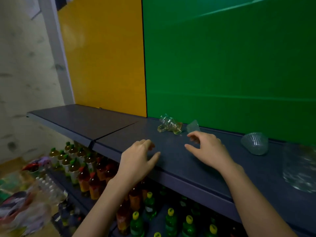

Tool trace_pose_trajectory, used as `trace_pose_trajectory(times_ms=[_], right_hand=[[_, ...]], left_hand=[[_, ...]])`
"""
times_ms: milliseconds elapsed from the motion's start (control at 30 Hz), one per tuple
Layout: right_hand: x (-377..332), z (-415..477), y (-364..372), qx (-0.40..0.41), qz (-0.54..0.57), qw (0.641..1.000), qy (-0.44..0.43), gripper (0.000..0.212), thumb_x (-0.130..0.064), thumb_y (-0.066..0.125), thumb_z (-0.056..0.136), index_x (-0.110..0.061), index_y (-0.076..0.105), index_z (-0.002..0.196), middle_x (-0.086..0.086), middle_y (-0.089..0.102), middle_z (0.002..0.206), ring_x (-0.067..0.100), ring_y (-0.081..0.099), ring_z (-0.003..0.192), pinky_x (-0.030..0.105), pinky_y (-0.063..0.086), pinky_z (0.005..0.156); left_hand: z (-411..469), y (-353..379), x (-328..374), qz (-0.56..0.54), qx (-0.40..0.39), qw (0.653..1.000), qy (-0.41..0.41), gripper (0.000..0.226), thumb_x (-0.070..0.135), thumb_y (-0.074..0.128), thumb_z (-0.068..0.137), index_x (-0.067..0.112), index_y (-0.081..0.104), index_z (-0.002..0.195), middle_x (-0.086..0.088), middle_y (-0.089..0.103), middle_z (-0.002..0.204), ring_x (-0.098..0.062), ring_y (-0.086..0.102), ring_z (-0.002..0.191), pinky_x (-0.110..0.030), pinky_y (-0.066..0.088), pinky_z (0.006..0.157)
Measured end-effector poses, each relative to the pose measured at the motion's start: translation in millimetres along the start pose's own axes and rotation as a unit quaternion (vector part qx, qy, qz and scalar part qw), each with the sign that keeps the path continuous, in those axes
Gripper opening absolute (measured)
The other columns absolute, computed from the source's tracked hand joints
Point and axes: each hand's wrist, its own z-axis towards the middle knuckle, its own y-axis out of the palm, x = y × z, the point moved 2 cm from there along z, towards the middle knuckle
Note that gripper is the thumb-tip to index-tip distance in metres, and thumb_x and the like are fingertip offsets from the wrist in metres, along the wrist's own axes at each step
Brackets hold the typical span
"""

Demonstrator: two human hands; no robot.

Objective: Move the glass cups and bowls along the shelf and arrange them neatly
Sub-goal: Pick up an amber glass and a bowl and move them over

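On the dark grey shelf [119, 124] a stack of clear glass cups with handles [170, 125] lies on its side near the green back panel. Just right of it stands a small clear cup [193, 126]. A ribbed glass bowl [255, 143] lies tipped further right, and a blurred clear glass piece [299, 166] sits at the right edge. My left hand [138, 159] hovers over the shelf's front edge, fingers loosely curled, holding nothing. My right hand [207, 147] hovers just in front of the small cup, fingers spread and bent, empty.
Below the shelf stand several bottles with green caps [71, 161], red caps [89, 178] and yellow caps [171, 219]. Plastic-wrapped goods [25, 211] lie at lower left. A yellow panel [102, 53] and a green panel [230, 62] back the shelf.
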Motion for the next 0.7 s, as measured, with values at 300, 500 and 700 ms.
trace_pose_trajectory(times_ms=[300,500,700], right_hand=[[10,69,9,0.023,-0.049,0.991,0.125,0.047,-0.044,0.062,0.079,-0.021,0.056,0.120,0.000,0.064,0.119,0.022,0.059,0.108,0.038,0.046,0.096],[22,109,17,0.037,-0.095,0.957,0.273,0.071,-0.062,0.052,0.078,-0.011,0.047,0.128,0.011,0.056,0.131,0.031,0.051,0.119,0.040,0.043,0.094],[31,124,31,0.029,-0.087,0.920,0.381,0.080,-0.072,0.042,0.077,-0.003,0.051,0.116,0.020,0.051,0.132,0.036,0.050,0.118,0.037,0.041,0.087]], left_hand=[[100,48,-71,-0.077,-0.083,0.992,0.051,0.040,0.048,0.052,0.085,0.019,0.053,0.112,0.002,0.058,0.117,-0.019,0.054,0.105,-0.032,0.042,0.079],[173,84,-102,-0.121,-0.160,0.979,0.042,0.059,0.057,0.055,0.079,0.012,0.047,0.117,-0.007,0.055,0.124,-0.026,0.054,0.107,-0.040,0.046,0.088],[209,117,-104,-0.292,-0.295,0.910,-0.007,0.082,0.064,0.056,0.074,0.005,0.037,0.129,-0.009,0.047,0.133,-0.021,0.046,0.106,-0.032,0.037,0.089]])
